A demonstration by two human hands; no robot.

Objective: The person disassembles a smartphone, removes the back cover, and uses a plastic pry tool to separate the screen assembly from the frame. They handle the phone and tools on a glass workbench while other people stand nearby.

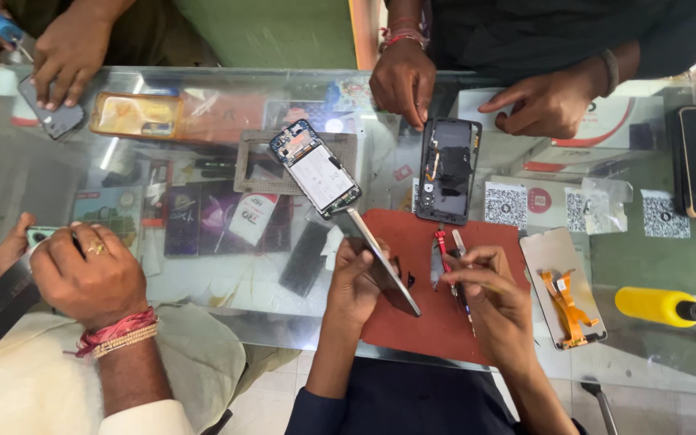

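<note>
My left hand [354,283] grips a thin phone panel [380,262], tilted on its edge over a red work mat [428,326]. My right hand [495,302] is closed on a thin dark tool [463,300] just right of the panel. A red-handled screwdriver [442,246] and a pale tool [459,242] lie by its fingertips. An opened dark phone [447,169] lies beyond the mat. To its left is an opened phone with a white battery [316,167].
A display panel with an orange flex cable [564,288] and a yellow-handled tool [656,306] lie at right on the glass counter [227,286]. Another person's hands [400,80] rest near the dark phone. A person's hand with a red wrist thread [90,274] holds a phone at left.
</note>
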